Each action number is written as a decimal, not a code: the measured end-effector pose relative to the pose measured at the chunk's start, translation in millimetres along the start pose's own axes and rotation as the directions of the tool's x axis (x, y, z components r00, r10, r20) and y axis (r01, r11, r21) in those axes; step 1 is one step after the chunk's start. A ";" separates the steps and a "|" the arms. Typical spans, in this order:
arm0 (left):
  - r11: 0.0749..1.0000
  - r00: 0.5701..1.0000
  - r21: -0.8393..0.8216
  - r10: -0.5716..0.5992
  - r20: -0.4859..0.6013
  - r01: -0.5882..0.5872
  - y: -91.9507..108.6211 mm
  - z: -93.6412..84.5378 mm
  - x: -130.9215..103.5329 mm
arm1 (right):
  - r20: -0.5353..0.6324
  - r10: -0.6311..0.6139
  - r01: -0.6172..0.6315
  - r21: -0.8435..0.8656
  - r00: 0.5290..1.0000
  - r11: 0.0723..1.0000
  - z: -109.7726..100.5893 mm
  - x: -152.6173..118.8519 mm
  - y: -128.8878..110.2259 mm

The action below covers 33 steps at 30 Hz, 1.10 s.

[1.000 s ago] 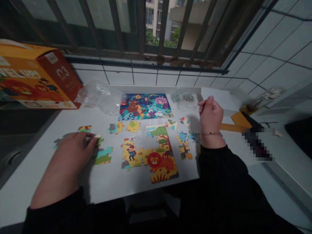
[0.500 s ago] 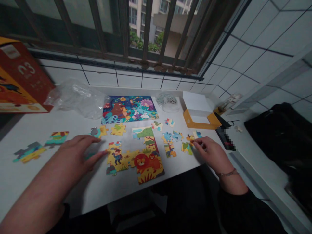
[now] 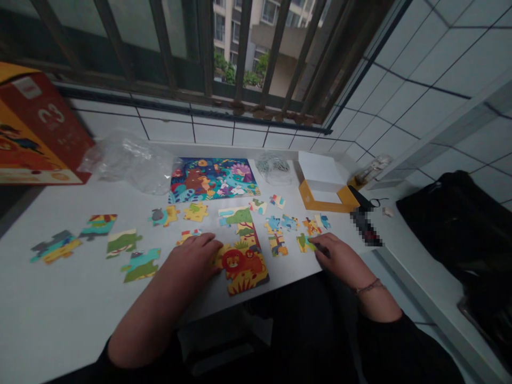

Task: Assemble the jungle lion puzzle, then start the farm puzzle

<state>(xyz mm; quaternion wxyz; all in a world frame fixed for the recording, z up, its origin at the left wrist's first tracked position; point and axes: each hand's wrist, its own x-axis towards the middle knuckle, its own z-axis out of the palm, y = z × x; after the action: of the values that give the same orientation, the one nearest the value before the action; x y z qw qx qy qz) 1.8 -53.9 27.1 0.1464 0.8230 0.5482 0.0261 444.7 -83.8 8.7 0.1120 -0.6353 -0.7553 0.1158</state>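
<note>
A partly joined jigsaw with two red lions (image 3: 245, 264) lies near the table's front edge. My left hand (image 3: 196, 258) rests over its left part, fingers bent towards the lions and hiding the pieces beneath; whether it grips one cannot be told. My right hand (image 3: 330, 250) touches a green and yellow piece (image 3: 303, 242) with its fingertips pressed together. Just behind that piece lies an orange and yellow piece (image 3: 311, 226). Blue animal pieces (image 3: 282, 223) and a tree piece (image 3: 279, 244) sit between the jigsaw and my right hand.
More loose pieces (image 3: 122, 241) lie at the left. Behind are a dark blue picture sheet (image 3: 214, 180), crumpled clear plastic (image 3: 132, 162), a small clear bag (image 3: 275, 168) and an open yellow box (image 3: 328, 205). A large red box (image 3: 52, 128) stands far left; a black bag (image 3: 444, 213) lies right.
My left hand has moved right onto the jigsaw's left part, uncovering pieces at the left. My right hand has shifted slightly from the orange piece down to the green and yellow one.
</note>
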 end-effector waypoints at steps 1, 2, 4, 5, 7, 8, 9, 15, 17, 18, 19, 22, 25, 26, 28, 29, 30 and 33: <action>1.000 1.000 0.002 0.008 0.000 -0.008 1.0 -0.5 1.3 | 0.006 -0.001 0.001 -0.010 1.000 1.000 -1.2 0.0 -2.7; 1.000 1.000 0.006 0.014 0.001 -0.014 2.5 -1.1 2.5 | 0.006 0.007 -0.007 -0.029 1.000 1.000 -2.0 0.0 -7.2; 1.000 1.000 0.009 0.025 0.002 -0.025 6.2 -2.2 5.2 | -0.005 0.045 -0.046 -0.080 0.999 0.996 -1.6 0.0 -21.3; 1.000 1.000 0.009 0.027 0.002 -0.027 8.2 -2.4 6.9 | -0.011 0.073 -0.074 -0.111 0.997 0.991 -0.3 0.1 -30.2; 1.000 1.000 0.012 0.028 0.003 -0.028 11.4 -2.1 10.5 | -0.023 0.143 -0.145 -0.183 0.989 0.972 4.0 0.6 -48.7; 0.999 1.000 0.016 0.028 0.003 -0.028 12.5 -1.6 12.2 | -0.032 0.178 -0.181 -0.221 0.983 0.958 6.5 1.0 -56.7; 0.999 1.000 0.019 0.028 -0.001 -0.028 13.4 -1.3 13.8 | -0.043 0.210 -0.214 -0.254 0.977 0.943 8.8 1.4 -63.0; 0.998 0.998 -0.024 0.061 -0.027 -0.062 16.1 -2.6 15.3 | -0.088 0.250 -0.265 -0.255 0.964 0.930 13.0 2.2 -61.7; 0.996 0.997 -0.044 0.072 -0.039 -0.074 14.8 -3.2 13.6 | -0.090 0.223 -0.238 -0.227 0.971 0.944 11.6 1.2 -54.1; 0.995 0.995 -0.057 0.081 -0.052 -0.084 12.8 -3.6 12.5 | -0.086 0.213 -0.227 -0.214 0.973 0.950 10.8 0.5 -50.5; 0.993 0.994 -0.074 0.090 -0.067 -0.095 9.4 -4.2 11.2 | -0.080 0.207 -0.219 -0.199 0.975 0.955 9.9 -0.3 -47.3; 0.986 0.987 -0.123 0.095 -0.128 -0.111 -9.4 -9.2 5.9 | -0.059 0.190 -0.197 -0.137 0.980 0.971 5.7 -2.9 -41.7; 0.990 0.980 -0.127 0.028 -0.195 -0.054 -37.4 -17.8 -1.3 | -0.098 0.166 -0.172 -0.059 0.981 0.983 -0.6 -4.8 -48.2; 0.993 0.979 -0.116 0.000 -0.206 -0.024 -46.6 -20.3 -3.8 | -0.116 0.138 -0.142 -0.027 0.984 0.990 -2.4 -5.1 -54.9; 0.995 0.976 -0.095 -0.053 -0.210 0.033 -61.8 -23.4 -8.2 | -0.121 0.017 -0.011 0.052 0.993 0.999 -3.6 -4.7 -76.7; 0.995 0.977 -0.089 -0.069 -0.204 0.051 -67.1 -23.8 -10.0 | -0.106 -0.075 0.086 0.099 0.992 0.991 -2.2 -3.9 -91.5; 0.994 0.977 -0.088 -0.077 -0.197 0.060 -70.9 -23.3 -11.4 | -0.078 -0.183 0.193 0.150 0.980 0.970 0.9 -2.7 -108.3; 0.993 0.980 -0.107 -0.063 -0.189 0.043 -73.9 -19.5 -13.2 | -0.057 -0.458 0.455 0.273 0.887 0.847 20.6 4.1 -163.5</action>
<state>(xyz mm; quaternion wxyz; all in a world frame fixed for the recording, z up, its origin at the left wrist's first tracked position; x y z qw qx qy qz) -73.5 -35.5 27.4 0.1354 0.7932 0.5795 0.1295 284.8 -107.6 41.1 0.2208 -0.4148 -0.8610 0.1945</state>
